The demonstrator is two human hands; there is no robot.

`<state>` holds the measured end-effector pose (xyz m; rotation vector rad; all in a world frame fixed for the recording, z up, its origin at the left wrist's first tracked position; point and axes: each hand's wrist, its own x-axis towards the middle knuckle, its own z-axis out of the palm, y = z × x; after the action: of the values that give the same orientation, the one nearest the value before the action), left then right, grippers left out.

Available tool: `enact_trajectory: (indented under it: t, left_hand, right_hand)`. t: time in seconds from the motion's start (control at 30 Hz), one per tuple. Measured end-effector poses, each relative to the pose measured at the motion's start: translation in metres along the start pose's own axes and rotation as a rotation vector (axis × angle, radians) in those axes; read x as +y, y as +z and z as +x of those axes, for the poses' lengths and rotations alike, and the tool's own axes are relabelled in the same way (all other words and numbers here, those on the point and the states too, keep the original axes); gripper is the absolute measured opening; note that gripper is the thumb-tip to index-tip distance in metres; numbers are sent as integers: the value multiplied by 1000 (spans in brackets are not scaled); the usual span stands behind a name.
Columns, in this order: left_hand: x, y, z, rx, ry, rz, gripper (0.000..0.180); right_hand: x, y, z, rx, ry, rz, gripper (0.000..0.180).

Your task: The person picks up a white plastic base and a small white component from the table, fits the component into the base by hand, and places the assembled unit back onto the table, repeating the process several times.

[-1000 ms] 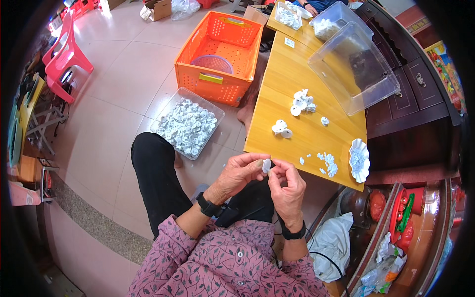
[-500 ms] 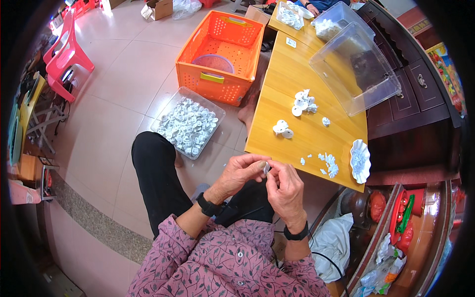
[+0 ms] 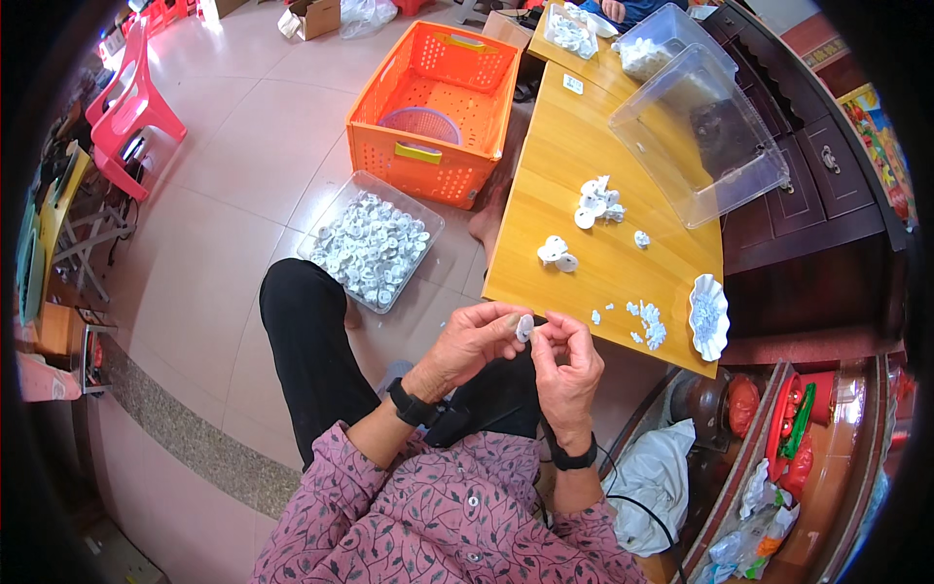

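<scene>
One white disc [image 3: 525, 328] pinched in left fingers [image 3: 498, 331], right fingers [image 3: 543, 356] beside it, hold unclear

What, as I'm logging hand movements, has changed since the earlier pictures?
Since the previous picture, the right hand has eased slightly right, exposing more of the white disc in the left hand; the co-worker's hand shifted too. The orange crate and tub of white parts stayed put.

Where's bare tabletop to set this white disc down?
Yellow wooden table: left of the clear bin, between the sticker and the larger white disc pile; also between smaller disc pile and the near edge. Crowded: near right corner, with small pale pieces and scalloped dish.
</scene>
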<state>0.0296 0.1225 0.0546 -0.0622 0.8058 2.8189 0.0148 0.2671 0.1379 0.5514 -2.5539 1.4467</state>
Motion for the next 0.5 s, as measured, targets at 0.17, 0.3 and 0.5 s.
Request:
enact_trajectory:
  t: [0.17, 0.3, 0.5]
  left_hand:
    - [0, -1, 0, -15, -14, -77, 30]
    - [0, -1, 1, -32, -11, -109, 29]
    - [1, -2, 0, -28, -8, -128, 29]
  right_hand:
    - [-1, 1, -3, 23, 10, 24, 25]
    - [2, 1, -5, 71, -47, 5, 25]
    - [-1, 2, -6, 92, -48, 20, 25]
